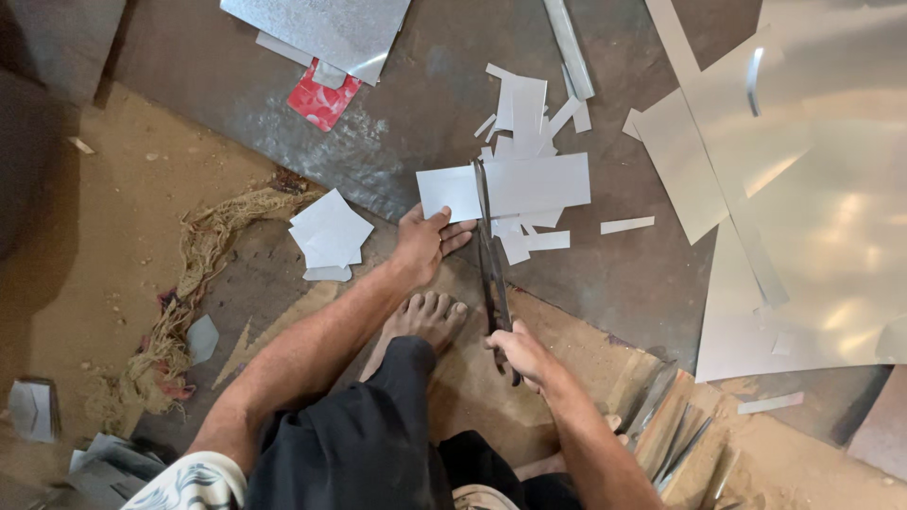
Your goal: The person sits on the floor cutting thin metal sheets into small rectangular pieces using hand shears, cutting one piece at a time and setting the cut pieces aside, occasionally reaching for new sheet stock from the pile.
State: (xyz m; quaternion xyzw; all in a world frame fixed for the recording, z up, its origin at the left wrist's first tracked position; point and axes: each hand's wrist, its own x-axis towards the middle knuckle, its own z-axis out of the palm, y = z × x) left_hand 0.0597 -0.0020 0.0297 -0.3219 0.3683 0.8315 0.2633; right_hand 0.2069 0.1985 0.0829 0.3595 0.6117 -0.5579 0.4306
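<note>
1. Tin snips (491, 260) lie with blades open across a rectangular metal sheet piece (529, 184) on the dark floor (425, 85).
2. Right hand (518, 351) is closed around the snips' handles.
3. Left hand (427, 241) presses flat, fingers spread, on the piece's left part.
4. Cut squares (329, 231) are stacked left of that hand.
5. Narrow offcuts (529, 113) lie scattered beyond the piece; large shiny sheets (812, 217) lie at right.
6. A bare foot (427, 316) rests between the hands.

The left hand (422, 241) lies flat, fingers spread, arm stretched forward. The right hand (521, 351) is clenched in a fist, wrist bent.
</note>
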